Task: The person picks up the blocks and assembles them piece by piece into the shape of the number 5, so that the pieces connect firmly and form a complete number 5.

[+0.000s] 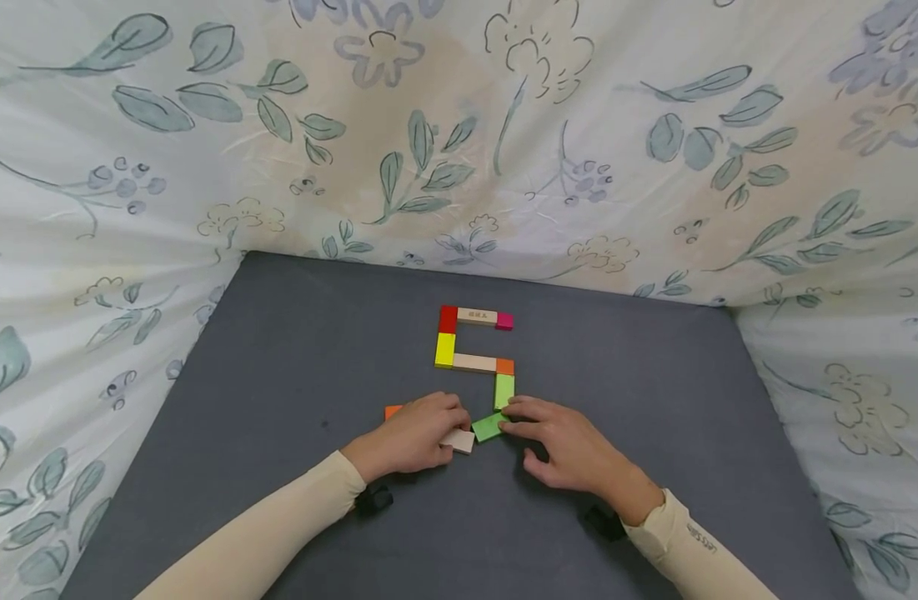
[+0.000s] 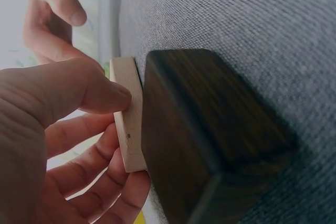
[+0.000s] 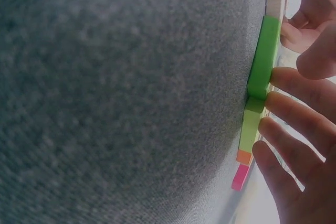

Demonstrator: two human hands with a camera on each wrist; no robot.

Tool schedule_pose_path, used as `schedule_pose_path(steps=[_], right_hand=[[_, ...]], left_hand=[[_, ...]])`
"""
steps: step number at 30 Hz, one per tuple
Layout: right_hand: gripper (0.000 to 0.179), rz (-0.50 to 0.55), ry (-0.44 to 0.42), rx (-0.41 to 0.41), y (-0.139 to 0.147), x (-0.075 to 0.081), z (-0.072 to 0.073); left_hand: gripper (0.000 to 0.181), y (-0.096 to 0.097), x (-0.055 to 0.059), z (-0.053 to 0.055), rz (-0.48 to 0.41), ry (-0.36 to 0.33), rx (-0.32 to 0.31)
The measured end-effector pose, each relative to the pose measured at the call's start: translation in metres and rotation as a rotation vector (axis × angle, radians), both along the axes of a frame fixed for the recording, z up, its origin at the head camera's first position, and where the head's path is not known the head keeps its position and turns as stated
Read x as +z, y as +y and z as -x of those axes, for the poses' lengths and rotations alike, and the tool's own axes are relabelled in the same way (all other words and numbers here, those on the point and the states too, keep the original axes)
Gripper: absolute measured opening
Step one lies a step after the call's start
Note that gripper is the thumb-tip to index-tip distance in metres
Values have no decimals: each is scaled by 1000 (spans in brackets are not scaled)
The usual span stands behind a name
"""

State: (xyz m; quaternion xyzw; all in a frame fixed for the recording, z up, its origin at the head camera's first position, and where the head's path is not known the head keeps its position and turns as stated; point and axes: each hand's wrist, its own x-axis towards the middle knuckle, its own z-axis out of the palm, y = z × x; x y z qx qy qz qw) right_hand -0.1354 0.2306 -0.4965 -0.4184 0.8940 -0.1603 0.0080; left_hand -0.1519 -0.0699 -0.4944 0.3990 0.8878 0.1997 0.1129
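My left hand (image 1: 423, 429) pinches a pale wooden block (image 2: 132, 124) between the thumb and the fingers, low over the dark mat. The right hand (image 1: 571, 442) has its fingers spread, with fingertips on the bright green block (image 1: 489, 427). The pale block's end lies right beside the green block's left end. At its other end, the green block adjoins a light green block (image 1: 504, 390). A dark brown wooden block (image 2: 205, 135) stands near the left hand in the left wrist view. An orange block (image 1: 392, 411) shows partly from behind the left hand.
Above the light green block, a bent row continues: a small orange block (image 1: 505, 366), a pale block (image 1: 474, 362), a yellow block (image 1: 445, 350), a red block (image 1: 448, 319), a pale marked block (image 1: 477, 316) and a magenta block (image 1: 505, 321). Floral cloth (image 1: 428, 167) walls surround the mat (image 1: 316, 333).
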Motion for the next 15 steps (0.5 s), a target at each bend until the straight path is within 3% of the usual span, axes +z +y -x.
schedule_pose_path(steps=[15], right_hand=[[40, -6, -9, -24, -4, 3, 0]], left_hand=[[28, 0, -2, 1, 13, 7, 1]])
